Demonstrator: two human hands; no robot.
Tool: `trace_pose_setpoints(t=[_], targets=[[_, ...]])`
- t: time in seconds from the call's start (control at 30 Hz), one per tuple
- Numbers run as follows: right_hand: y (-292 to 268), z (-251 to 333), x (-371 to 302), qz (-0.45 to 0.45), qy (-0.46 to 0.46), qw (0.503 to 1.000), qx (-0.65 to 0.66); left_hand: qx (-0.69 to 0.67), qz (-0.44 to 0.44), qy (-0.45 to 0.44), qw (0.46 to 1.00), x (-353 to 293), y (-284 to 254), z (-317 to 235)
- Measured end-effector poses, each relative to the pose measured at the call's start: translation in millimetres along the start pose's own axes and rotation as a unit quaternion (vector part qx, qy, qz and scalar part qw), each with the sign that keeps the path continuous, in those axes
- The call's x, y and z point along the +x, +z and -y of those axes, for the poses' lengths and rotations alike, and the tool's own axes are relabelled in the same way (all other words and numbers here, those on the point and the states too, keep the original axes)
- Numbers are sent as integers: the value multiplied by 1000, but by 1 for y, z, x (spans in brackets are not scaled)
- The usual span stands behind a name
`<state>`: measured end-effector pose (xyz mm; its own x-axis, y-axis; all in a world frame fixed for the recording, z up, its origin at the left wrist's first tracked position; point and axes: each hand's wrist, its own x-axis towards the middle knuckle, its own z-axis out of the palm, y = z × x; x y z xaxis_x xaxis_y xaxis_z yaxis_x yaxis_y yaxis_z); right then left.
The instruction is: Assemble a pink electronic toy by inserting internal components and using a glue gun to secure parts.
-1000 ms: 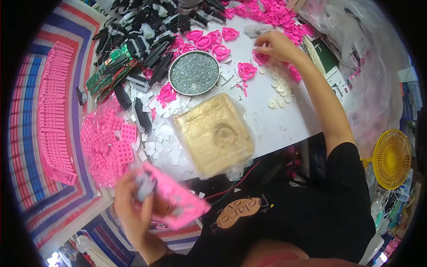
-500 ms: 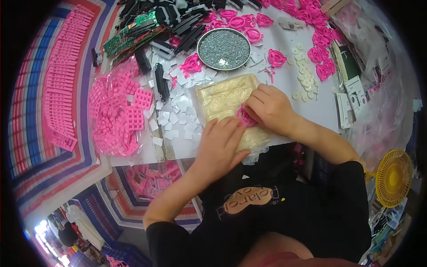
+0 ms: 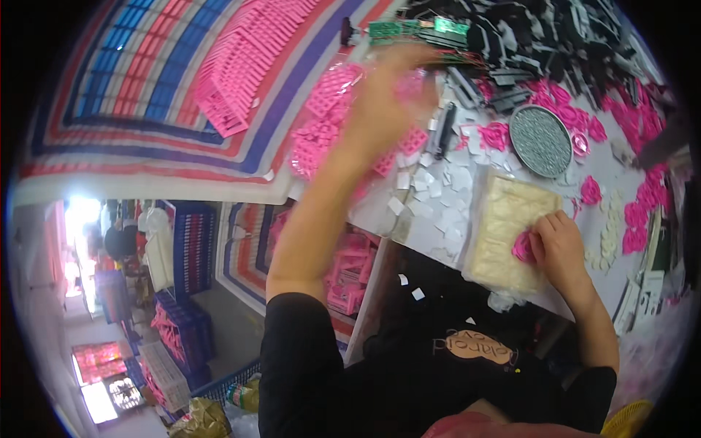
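Right hand: fingers bent, holding a bright pink, ring-shaped plastic part at its right edge. Part lies on a cream-gold, plastic-wrapped rectangular pad on the white table, just left of the right fingertips, well apart from the left hand.

Left hand: arm stretched forward, hand motion-blurred, over or in front of a clear plastic bag of pink grid-like pieces, near green circuit boards. Can't tell if its fingers are wide or narrow, or if it holds anything.

Around the pad: loose white paper squares to the left, round metal dish of small silvery pieces beyond it, small white round discs right of the right hand. Black elongated plastic parts heaped at the far side.
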<state>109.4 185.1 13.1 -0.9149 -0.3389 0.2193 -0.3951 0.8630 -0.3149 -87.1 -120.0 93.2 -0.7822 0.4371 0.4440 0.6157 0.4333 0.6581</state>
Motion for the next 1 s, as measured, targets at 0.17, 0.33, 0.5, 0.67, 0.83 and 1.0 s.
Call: trace_pose_setpoints(t=[0.17, 0.33, 0.5, 0.67, 0.83, 1.0], targets=[[1, 7, 4, -11, -2, 1000, 26, 327, -350, -389, 787, 46, -146, 176], [4, 5, 1, -21, 35, 999, 5, 509, -119, -572, 632, -16, -176, 236], [8, -4, 1, -24, 5, 999, 48, 725, 60, -406, 553, -82, -274, 334], [8, -13, 5, 76, 15, 997, 23, 663, -106, -339, 659, -118, -335, 313], [-33, -38, -13, -45, 78, 987, 131, 138, -313, -131, 930, -89, -245, 198], [-95, -190, -40, -140, 354, 924, -30, -348, -198, -258, 879, -79, -75, -11]])
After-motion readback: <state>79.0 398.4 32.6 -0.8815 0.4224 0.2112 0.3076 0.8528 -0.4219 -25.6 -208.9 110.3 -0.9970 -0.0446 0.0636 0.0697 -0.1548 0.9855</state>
